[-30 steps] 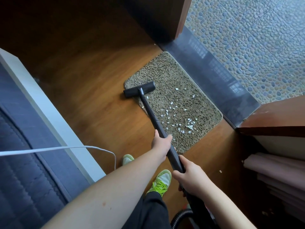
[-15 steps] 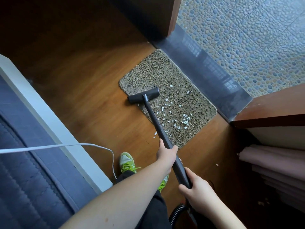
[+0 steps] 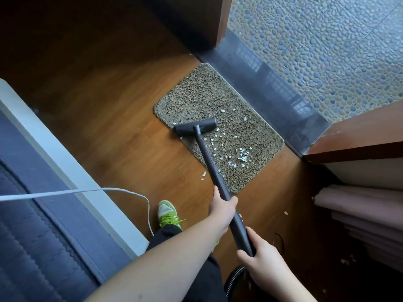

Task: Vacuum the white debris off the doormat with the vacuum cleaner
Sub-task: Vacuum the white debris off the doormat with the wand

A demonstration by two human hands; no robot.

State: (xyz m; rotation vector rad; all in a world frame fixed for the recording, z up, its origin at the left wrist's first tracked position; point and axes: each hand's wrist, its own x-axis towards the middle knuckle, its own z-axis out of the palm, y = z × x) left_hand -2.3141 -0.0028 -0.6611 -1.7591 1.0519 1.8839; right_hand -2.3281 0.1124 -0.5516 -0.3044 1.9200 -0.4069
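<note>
Doormat [image 3: 209, 110] ahead of left hand [image 3: 221, 211], wand [image 3: 209, 160] gripped

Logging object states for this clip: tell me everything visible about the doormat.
The shaggy tan-brown rectangular doormat with rounded corners lies flat on the brown wooden floor, its far long edge beside the dark grey door threshold. Small white debris flakes scatter over its nearer half. The black vacuum floor head rests across its left edge.

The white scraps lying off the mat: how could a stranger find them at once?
Start at the shaggy brown doormat on the wooden floor. Follow its near long edge to the black vacuum tube. Just left of it, two small white paper scraps lie on bare wood, unlike the others.
</note>
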